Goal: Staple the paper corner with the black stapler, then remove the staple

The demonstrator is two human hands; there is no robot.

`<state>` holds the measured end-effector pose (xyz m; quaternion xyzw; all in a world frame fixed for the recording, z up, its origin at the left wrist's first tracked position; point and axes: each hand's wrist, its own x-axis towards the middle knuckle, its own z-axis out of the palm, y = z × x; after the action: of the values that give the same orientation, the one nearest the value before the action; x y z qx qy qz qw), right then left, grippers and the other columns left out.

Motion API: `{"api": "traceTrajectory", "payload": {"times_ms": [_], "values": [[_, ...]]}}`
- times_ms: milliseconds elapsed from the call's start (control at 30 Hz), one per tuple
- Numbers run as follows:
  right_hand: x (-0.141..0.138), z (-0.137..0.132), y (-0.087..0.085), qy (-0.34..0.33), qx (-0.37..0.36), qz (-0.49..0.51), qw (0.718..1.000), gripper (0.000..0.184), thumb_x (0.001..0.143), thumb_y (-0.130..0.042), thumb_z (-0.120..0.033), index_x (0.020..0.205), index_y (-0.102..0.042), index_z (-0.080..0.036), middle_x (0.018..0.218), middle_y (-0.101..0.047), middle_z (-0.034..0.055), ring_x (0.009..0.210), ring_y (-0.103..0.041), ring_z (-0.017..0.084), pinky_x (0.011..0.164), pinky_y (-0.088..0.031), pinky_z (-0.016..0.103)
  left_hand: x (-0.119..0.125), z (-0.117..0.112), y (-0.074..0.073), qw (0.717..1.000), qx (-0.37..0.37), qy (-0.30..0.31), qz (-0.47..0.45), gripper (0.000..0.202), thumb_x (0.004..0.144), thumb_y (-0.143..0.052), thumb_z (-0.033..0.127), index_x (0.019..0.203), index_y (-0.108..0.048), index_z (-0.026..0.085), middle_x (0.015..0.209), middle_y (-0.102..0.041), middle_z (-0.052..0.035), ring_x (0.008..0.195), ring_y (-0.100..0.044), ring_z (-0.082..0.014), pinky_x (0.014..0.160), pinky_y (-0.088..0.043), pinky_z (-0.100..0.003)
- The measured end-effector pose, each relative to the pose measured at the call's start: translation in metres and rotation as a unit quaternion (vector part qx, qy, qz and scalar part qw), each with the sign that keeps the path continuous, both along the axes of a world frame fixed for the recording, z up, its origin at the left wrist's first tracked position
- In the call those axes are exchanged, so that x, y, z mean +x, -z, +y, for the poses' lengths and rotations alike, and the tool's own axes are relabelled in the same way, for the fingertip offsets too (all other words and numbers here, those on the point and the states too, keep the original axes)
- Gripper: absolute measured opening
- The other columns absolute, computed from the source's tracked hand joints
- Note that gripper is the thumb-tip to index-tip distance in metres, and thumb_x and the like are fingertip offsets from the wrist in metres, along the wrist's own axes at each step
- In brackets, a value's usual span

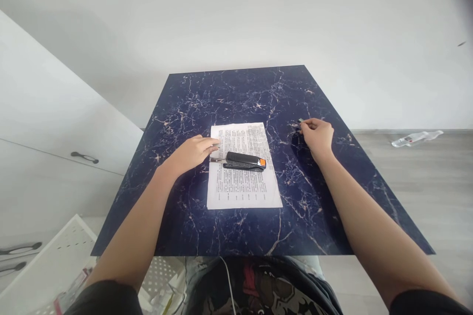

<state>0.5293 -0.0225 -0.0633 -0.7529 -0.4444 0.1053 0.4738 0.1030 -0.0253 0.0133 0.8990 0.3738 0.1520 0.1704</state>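
Note:
A black stapler (244,161) with an orange end lies across printed sheets of paper (244,189). Its metal staple tray (218,160) sticks out to the left. Just above that tray, my left hand (194,152) reaches over the paper's left edge, fingers stretched out and holding nothing I can see. Off to the right of the sheets, my right hand (318,137) pinches a small greyish-green piece (300,120) between thumb and fingers. Most of that piece is covered by the fingertips, so its kind cannot be made out.
The dark blue marbled tabletop (229,93) stands against a white wall (236,19). White cabinets with a black handle (84,157) are on the left. A white perforated bin (66,251) sits below the table's left edge. Clear plastic packaging (416,138) lies on the floor at right.

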Motion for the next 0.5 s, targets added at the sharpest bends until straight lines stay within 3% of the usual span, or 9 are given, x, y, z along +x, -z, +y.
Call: {"api": "traceTrajectory", "payload": {"times_ms": [200, 367, 500], "values": [[0.003, 0.001, 0.004, -0.005, -0.002, -0.012, 1.000, 0.020, 0.076, -0.064, -0.027, 0.083, -0.081, -0.018, 0.063, -0.072, 0.0046, 0.065, -0.071, 0.024, 0.070, -0.052, 0.034, -0.005, -0.002, 0.000, 0.998, -0.044, 0.046, 0.029, 0.030, 0.102, -0.059, 0.040, 0.123, -0.077, 0.030, 0.114, -0.078, -0.0064, 0.108, -0.066, -0.0265, 0.088, -0.056, -0.043], [0.001, 0.001, 0.002, -0.002, -0.006, -0.014, 1.000, 0.021, 0.075, -0.064, -0.027, 0.082, -0.081, -0.017, 0.063, -0.072, 0.0052, 0.065, -0.071, 0.024, 0.069, -0.051, 0.033, 0.003, -0.004, 0.005, 0.994, -0.045, 0.100, 0.013, 0.025, 0.100, -0.062, 0.034, 0.118, -0.079, 0.029, 0.113, -0.080, -0.0041, 0.111, -0.065, -0.0252, 0.094, -0.055, -0.043], [-0.001, -0.001, -0.001, -0.004, -0.018, -0.012, 1.000, 0.025, 0.075, -0.063, -0.030, 0.084, -0.081, -0.015, 0.065, -0.073, 0.0062, 0.065, -0.069, 0.023, 0.069, -0.051, 0.033, 0.004, -0.003, 0.007, 0.993, -0.046, 0.107, 0.015, 0.024, 0.099, -0.063, 0.033, 0.116, -0.080, 0.027, 0.111, -0.080, -0.0044, 0.108, -0.065, -0.0247, 0.092, -0.054, -0.042]]}}
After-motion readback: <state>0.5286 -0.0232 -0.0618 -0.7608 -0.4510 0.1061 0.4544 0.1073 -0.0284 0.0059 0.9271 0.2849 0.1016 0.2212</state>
